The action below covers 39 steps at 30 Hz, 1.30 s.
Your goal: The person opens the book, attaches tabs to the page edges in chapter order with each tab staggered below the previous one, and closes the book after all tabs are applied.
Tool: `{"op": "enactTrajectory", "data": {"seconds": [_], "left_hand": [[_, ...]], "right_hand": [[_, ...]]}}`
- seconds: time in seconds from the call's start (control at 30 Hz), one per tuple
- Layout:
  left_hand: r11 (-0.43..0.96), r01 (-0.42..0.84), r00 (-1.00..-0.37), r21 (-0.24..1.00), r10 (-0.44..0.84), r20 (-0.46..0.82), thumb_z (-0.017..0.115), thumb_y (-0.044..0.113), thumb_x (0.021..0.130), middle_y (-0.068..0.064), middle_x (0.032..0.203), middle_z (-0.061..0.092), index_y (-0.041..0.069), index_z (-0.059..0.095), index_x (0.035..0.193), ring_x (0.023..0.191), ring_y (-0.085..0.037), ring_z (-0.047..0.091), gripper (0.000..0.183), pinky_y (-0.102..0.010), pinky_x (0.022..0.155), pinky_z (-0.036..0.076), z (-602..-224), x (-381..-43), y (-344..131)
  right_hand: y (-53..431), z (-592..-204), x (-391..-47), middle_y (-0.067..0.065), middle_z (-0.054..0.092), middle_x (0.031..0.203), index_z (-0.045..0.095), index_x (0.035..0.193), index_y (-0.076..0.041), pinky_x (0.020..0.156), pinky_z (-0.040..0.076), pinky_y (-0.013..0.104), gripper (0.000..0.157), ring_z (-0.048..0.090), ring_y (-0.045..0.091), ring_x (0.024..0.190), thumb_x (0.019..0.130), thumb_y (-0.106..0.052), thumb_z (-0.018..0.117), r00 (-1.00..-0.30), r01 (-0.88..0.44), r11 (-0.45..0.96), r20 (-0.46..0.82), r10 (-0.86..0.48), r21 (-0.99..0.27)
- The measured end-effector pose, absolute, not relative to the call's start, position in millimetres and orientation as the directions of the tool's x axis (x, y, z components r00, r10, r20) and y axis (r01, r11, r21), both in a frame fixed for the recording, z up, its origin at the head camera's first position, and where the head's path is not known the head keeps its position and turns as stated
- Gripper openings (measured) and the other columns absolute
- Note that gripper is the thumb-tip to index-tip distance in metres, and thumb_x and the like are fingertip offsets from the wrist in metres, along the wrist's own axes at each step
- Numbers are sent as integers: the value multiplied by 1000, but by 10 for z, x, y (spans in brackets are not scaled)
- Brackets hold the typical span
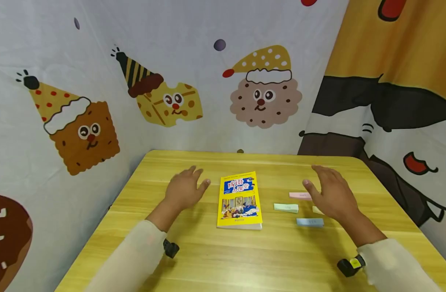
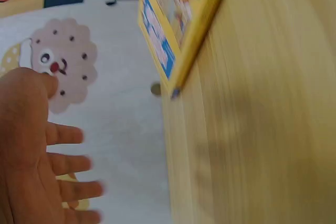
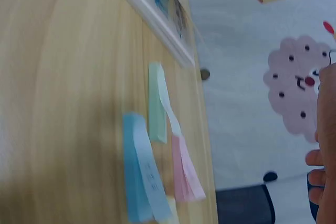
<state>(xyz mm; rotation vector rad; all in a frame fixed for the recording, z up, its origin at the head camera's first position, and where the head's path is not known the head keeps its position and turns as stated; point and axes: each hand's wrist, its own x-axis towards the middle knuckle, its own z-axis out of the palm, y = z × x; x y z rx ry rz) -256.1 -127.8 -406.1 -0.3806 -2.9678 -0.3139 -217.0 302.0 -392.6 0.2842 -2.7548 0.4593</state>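
A yellow book (image 1: 239,200) with a blue title panel and a colour picture lies face up mid-table. My left hand (image 1: 185,188) hovers to the left of it, fingers spread and holding nothing; its palm faces the book in the left wrist view. Above the right part of the table is my right hand (image 1: 334,194), also without anything in it. Small pads of sticky notes lie beneath and beside it: a pink pad (image 1: 299,195), a green pad (image 1: 286,208), a blue pad (image 1: 310,222) and a pale yellow pad (image 1: 317,210), partly hidden by the hand.
The wood-grain table (image 1: 208,259) reaches back to a white curtain (image 1: 193,24) printed with cartoon food faces. On each wrist sits a small black camera, the left camera (image 1: 170,248) and the right camera (image 1: 348,266), close by the sleeves.
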Motion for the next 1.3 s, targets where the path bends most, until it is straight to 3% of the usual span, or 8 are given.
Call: {"op": "enactTrajectory", "data": {"seconds": [0.1,0.2,0.47,0.67,0.83,1.07,1.2,1.3], "left_hand": [[915,269,-962,301,239,132,42,50,96,-6,133,52,16,54,131,118,-28,51,51,-49,91,43,-4111,-2456,-1156],[890,279,-960,359,256,113,51,42,94,-1,124,59,17,61,124,112,-23,55,40,-45,86,47,-4154,-2337,-1043],[872,373,-928,316,353,123,63,43,87,0,108,64,15,68,110,97,-20,61,36,-39,74,51,-4292,-2063,-772],[866,413,-908,283,413,61,69,51,79,-4,115,58,14,64,116,97,-22,56,53,-39,75,50,-4458,-1979,-566],[876,393,-915,280,402,26,71,52,76,-7,121,54,12,59,121,103,-24,53,62,-40,81,48,-4562,-1989,-462],[869,409,-910,279,412,52,66,49,82,-4,118,57,13,57,123,105,-24,54,55,-40,86,46,-4610,-2021,-499],[833,441,-893,335,444,73,59,43,90,-3,114,61,12,51,128,99,-19,59,50,-38,81,49,-4568,-2029,-524],[805,427,-900,412,424,103,52,33,93,-3,111,63,10,39,138,76,-14,62,52,-33,61,50,-4545,-2042,-541]], "right_hand": [[2917,-4001,-2087,20,45,134,45,136,-4,98,24,61,61,32,42,126,96,-49,42,-911,-294,904,378,-167,-309],[2805,-4097,-2019,15,51,127,52,128,-5,95,30,58,51,37,38,123,97,-45,44,-898,-342,881,389,-205,-327],[2434,-4430,-1903,6,62,113,67,107,-8,91,41,47,22,51,28,111,89,-19,63,-819,-529,817,392,-420,-230],[2157,-4679,-1826,4,60,117,67,115,-10,97,38,42,29,51,22,114,87,-20,64,-753,-644,749,300,-585,-157],[2019,-4761,-1785,5,55,129,59,126,-10,102,33,44,40,46,24,123,89,-24,63,-766,-635,746,292,-573,-201],[2002,-4808,-1752,6,47,138,53,134,-13,102,34,41,48,40,23,129,90,-31,61,-792,-608,755,256,-555,-245],[1997,-4855,-1771,3,51,135,53,134,-14,101,35,39,48,43,20,126,91,-34,59,-776,-629,737,254,-577,-249],[1988,-4886,-1803,3,54,132,57,130,-13,100,36,39,43,46,21,123,91,-32,60,-750,-659,713,281,-599,-240]]}}
